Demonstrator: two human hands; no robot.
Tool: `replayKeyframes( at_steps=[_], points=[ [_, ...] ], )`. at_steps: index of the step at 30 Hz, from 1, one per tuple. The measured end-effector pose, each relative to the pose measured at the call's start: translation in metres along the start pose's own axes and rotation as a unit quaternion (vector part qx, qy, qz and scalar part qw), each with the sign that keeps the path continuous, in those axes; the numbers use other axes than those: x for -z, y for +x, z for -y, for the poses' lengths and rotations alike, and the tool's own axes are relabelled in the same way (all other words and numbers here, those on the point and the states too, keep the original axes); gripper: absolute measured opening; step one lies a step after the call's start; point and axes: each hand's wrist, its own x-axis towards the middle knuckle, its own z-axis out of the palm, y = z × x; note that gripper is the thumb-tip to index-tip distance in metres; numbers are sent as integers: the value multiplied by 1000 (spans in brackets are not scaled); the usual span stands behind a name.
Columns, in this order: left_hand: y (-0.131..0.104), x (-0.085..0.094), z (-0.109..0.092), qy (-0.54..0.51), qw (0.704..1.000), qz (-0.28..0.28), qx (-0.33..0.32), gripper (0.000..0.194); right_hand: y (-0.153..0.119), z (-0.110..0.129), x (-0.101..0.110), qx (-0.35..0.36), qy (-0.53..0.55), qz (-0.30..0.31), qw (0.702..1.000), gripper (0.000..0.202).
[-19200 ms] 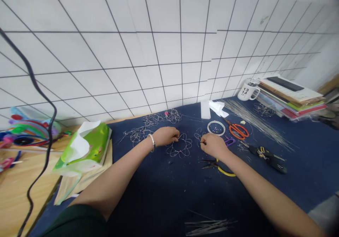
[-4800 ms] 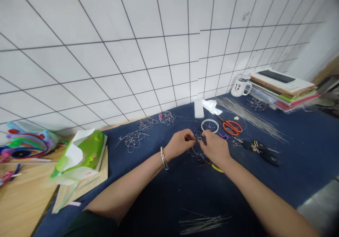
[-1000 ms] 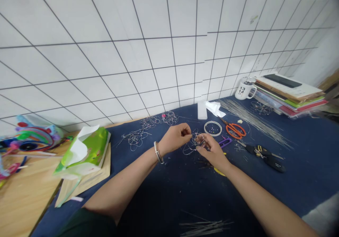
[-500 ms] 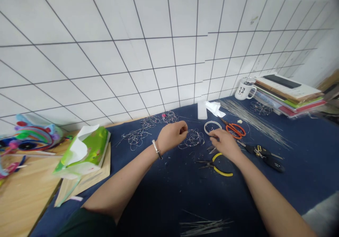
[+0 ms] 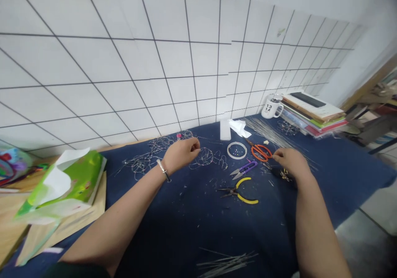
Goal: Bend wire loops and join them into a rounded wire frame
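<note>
My left hand [image 5: 182, 154] is closed above the blue cloth, beside a tangle of beaded wire [image 5: 205, 157]; what its fingers hold is too small to make out. Over on the right, my right hand [image 5: 290, 161] has its fingers pressed together near the orange-handled scissors [image 5: 261, 152], and anything between them is hidden. Between the hands lie a white ring dish with small beads [image 5: 237, 150], purple snips [image 5: 244, 169] and yellow-handled pliers [image 5: 243, 191]. Small gold-coloured pieces [image 5: 284, 174] show below my right hand.
Loose wires [image 5: 228, 264] lie at the front edge and more wires [image 5: 266, 130] at the back. A green tissue pack [image 5: 77, 178] is at the left. A white mug [image 5: 270, 107] stands beside stacked books [image 5: 316, 112] at the back right.
My right hand has moved right, from the ring dish to beyond the orange scissors, uncovering the purple snips. My left hand stays closed near the wire tangle. The view has shifted right.
</note>
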Motion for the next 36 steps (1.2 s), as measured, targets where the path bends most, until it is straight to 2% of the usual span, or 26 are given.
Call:
replayKeyframes(
  at_steps=[5,10,14,20,25,28,31,36],
  points=[
    [0,2,3,-12,1000,13,6,10,5,-14,-10,-15,-21,3,1000,25],
    [-2,9,3,-21,1000,5,7,11,10,-24,-18,-61,-51,-75,994,33],
    [1,23,-2,-39,999,-13,11,12,13,-34,-25,-100,-70,-116,986,36],
    [10,51,-20,-93,994,-58,26,15,19,-37,-41,-119,-82,-116,983,31],
    [8,60,-27,-151,985,-76,46,17,21,-35,-44,-137,-95,-136,977,32],
    [4,62,-24,-155,981,-95,65,18,21,-34,-44,-140,-103,-124,977,30],
    [0,63,-20,-147,980,-118,59,17,23,-36,-47,-133,-114,-100,979,32],
    [-4,61,-17,-138,983,-118,39,13,33,-43,-59,-131,-144,-65,979,37]
  ],
)
